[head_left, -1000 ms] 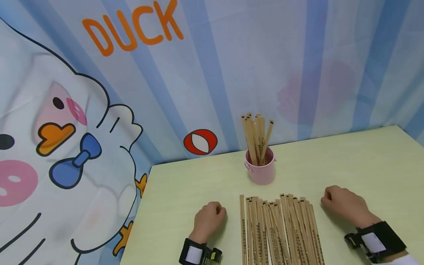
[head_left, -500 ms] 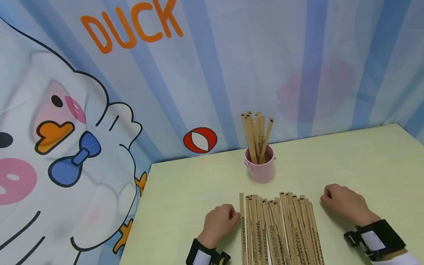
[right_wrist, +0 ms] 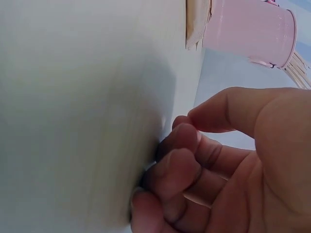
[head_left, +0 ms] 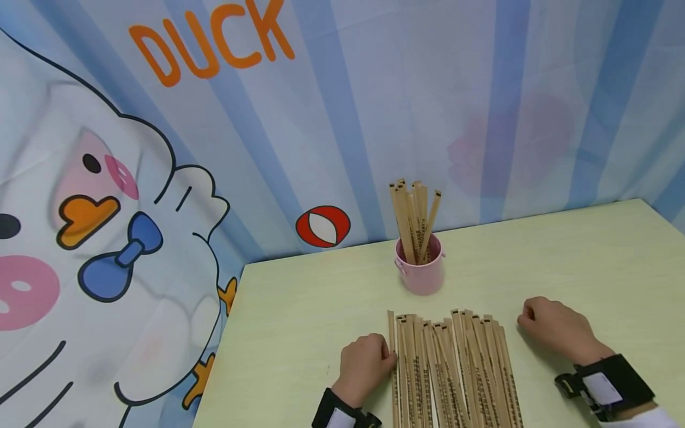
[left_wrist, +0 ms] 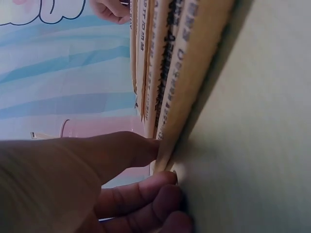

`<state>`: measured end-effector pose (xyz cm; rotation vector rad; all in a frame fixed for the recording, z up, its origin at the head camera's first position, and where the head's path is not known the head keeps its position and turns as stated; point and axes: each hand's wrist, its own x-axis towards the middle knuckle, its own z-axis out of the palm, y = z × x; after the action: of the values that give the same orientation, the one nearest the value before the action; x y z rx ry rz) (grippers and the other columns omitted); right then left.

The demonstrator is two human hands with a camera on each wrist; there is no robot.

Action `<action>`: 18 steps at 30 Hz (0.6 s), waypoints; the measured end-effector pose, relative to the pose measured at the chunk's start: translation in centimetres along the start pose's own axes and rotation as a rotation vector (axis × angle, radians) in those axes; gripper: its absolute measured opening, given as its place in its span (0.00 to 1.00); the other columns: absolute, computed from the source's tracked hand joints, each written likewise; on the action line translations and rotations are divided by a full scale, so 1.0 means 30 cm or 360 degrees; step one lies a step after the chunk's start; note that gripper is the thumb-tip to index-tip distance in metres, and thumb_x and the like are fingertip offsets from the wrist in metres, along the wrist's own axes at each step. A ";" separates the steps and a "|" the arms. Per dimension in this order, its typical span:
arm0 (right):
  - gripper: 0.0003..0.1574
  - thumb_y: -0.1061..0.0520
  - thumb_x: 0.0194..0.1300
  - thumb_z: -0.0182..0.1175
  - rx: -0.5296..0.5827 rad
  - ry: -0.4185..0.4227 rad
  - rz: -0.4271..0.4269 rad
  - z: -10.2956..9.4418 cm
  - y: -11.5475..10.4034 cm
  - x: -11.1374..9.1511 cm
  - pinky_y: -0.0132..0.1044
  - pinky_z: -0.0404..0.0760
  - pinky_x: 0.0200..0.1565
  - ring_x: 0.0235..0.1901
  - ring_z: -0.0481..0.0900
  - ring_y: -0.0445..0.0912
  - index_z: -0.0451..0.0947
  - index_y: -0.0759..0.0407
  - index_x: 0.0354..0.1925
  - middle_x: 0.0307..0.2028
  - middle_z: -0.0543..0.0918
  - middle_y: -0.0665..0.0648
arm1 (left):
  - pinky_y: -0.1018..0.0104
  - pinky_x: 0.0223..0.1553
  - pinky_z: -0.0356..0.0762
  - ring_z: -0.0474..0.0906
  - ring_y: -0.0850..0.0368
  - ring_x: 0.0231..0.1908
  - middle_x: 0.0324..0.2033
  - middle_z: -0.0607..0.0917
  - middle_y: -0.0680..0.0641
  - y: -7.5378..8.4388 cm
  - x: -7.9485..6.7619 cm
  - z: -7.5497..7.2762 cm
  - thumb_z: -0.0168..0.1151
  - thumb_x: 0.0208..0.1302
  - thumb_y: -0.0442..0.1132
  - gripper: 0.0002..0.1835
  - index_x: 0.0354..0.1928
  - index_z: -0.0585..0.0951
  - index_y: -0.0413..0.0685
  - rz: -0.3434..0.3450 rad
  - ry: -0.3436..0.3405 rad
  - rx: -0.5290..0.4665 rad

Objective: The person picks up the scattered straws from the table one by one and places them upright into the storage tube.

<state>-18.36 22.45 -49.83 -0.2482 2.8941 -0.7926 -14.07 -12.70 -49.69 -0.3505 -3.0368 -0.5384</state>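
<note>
Long kraft-paper-wrapped sticks (head_left: 465,374) with printed text lie side by side in a row on the pale table. My left hand (head_left: 366,365) is at the row's left edge, pinching the leftmost stick (head_left: 392,330) between thumb and fingers; in the left wrist view, the thumb presses one side of the paper wrapper (left_wrist: 194,77) and fingertips meet its other edge. To the right of the row, my right hand (head_left: 559,330) rests on the table with its fingers loosely curled. Nothing sits in its fingers in the right wrist view.
Behind the row stands a pink bucket (head_left: 423,279) with several similar wrapped sticks (head_left: 412,223) upright in it. The table (head_left: 588,255) ends at a striped blue cloth backdrop (head_left: 439,107) printed with a duck.
My left hand has moved right across the table to the row and now pinches the leftmost stick, which leans slightly. The right hand stays in place.
</note>
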 end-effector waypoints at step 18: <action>0.14 0.58 0.59 0.51 0.0002 0.0008 -0.0009 0.001 -0.003 -0.003 0.37 0.57 0.20 0.16 0.60 0.43 0.66 0.54 0.18 0.14 0.61 0.49 | 0.71 0.11 0.57 0.61 0.66 0.10 0.09 0.68 0.58 -0.010 0.015 -0.005 0.61 0.58 0.37 0.17 0.14 0.71 0.55 -0.0006 0.0025 -0.0054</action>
<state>-18.24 22.36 -49.80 -0.2545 2.8989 -0.7970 -14.56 -12.92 -49.61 -0.3404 -3.0168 -0.5903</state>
